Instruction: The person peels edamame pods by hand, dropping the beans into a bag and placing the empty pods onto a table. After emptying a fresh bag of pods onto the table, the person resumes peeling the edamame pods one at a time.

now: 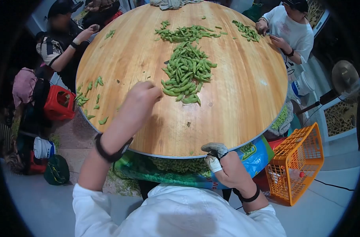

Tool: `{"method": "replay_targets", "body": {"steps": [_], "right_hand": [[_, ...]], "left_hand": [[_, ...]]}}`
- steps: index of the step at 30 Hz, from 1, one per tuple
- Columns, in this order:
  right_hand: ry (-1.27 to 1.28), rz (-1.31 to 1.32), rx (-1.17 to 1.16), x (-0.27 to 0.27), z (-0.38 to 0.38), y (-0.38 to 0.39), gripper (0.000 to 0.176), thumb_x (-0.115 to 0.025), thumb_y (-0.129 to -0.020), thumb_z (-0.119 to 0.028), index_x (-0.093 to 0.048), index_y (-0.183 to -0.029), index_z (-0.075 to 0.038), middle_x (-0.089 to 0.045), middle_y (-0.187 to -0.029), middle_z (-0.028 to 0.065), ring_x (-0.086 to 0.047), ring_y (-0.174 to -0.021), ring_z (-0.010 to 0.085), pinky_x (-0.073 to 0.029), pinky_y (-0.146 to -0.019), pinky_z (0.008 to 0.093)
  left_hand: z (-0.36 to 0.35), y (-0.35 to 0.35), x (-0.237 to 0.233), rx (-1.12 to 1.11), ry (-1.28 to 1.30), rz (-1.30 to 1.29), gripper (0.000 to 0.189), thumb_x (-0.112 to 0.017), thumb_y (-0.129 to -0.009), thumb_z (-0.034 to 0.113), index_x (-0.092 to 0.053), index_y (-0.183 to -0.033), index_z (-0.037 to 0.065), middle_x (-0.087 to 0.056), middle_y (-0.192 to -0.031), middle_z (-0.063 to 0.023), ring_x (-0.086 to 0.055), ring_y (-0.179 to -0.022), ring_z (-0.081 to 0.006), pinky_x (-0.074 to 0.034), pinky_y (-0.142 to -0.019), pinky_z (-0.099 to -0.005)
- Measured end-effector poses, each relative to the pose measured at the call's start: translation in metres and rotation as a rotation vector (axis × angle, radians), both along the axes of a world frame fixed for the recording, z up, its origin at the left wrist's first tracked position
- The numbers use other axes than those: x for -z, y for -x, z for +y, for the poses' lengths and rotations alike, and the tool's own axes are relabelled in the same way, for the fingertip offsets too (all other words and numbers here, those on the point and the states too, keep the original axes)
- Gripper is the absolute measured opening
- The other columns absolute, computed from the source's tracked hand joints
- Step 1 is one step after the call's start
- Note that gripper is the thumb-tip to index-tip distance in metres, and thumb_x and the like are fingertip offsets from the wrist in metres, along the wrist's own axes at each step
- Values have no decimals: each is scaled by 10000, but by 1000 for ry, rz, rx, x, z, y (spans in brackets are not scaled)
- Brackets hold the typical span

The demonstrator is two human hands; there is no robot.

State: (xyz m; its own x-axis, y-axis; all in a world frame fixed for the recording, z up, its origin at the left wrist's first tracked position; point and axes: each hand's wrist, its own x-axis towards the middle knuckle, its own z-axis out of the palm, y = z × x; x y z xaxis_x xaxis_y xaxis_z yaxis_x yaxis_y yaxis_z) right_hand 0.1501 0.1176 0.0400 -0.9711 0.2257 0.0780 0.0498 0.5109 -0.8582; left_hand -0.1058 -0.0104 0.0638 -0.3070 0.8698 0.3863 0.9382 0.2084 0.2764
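Note:
On the round wooden table (227,114), a large pile of green bean pods (186,71) lies in the middle. My left hand (145,96) is just left of the pile's lower end, its fingers curled; whatever they hold, if anything, is hidden. At the near table edge is my right hand (227,168), with grey and white coverings on thumb and finger, closed; what it holds cannot be made out. Under the near edge, shelled green beans (180,165) lie on a blue and green plastic sack (128,166).
Two people, one at the upper left (59,43) and one at the upper right (292,29), sit at the table with small pod piles. An orange crate (292,166) and a fan (344,78) stand right. A red stool (58,102) is at the left.

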Motion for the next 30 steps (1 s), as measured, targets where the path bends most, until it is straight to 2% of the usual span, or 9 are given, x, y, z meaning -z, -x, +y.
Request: {"method": "replay_targets", "body": {"steps": [3,5,12,14,15,16,19,25,30], "right_hand": [[-115,156,-19,1,-1,4,224,-500,-835,-83,-569,-1013,33,-596,-672,135,-598,-594,264,-469,-572,319],[-100,114,15,-1,0,0,243,-513,-831,-83,-558,-1041,30,-598,-713,178,-597,-620,313,-471,-581,355],[-87,111,175,-12,6,6,267,-576,-826,-102,-568,-1069,8,-589,-671,185,-574,-568,351,-460,-530,372],[-99,158,201,-13,7,18,266,-589,-826,-116,-575,-1066,-2,-583,-665,183,-571,-557,346,-455,-520,372],[-113,209,221,-13,8,24,266,-602,-826,-130,-582,-1064,-13,-578,-658,181,-567,-547,341,-450,-511,372],[-116,201,229,-11,10,29,266,-602,-826,-130,-582,-1064,-13,-578,-658,181,-567,-547,341,-450,-511,372],[-73,309,111,9,12,42,172,-612,-820,-131,-596,-941,-10,-555,-655,183,-549,-557,341,-428,-503,371],[205,271,127,19,1,39,145,-556,-838,-84,-579,-944,12,-525,-630,127,-517,-512,232,-411,-499,327],[621,68,107,13,2,21,180,-497,-892,-118,-557,-1000,13,-517,-634,21,-473,-528,103,-385,-483,261]], "left_hand": [[34,25,42,135,31,76,205,-653,-685,28,-577,-875,13,-557,-846,-146,-543,-815,-318,-441,-716,-388],[45,26,53,54,111,138,60,-487,-743,-24,-536,-779,-27,-531,-786,-175,-505,-788,-337,-433,-694,-395],[23,4,25,90,94,87,127,-627,-745,48,-547,-832,2,-546,-802,-145,-544,-770,-325,-451,-686,-387],[18,-20,9,188,55,-182,101,-612,-752,40,-556,-822,-7,-553,-775,-136,-573,-717,-301,-469,-613,-354],[16,-27,6,199,80,-324,83,-606,-773,24,-580,-843,-11,-580,-753,-83,-590,-648,-189,-455,-538,-279],[13,-38,2,208,80,-332,83,-606,-773,24,-580,-843,-11,-580,-753,-83,-590,-648,-189,-455,-538,-279],[7,-63,0,88,69,-964,157,-655,-797,66,-611,-922,-19,-610,-772,-29,-559,-682,-58,-437,-579,-227],[8,-95,36,63,-432,-1686,158,-630,-792,-6,-620,-950,-11,-634,-856,-35,-568,-717,-73,-443,-635,-192],[9,-91,38,5,-436,-1736,179,-629,-788,-15,-610,-966,-3,-634,-840,-34,-572,-730,-79,-449,-651,-199]]}}
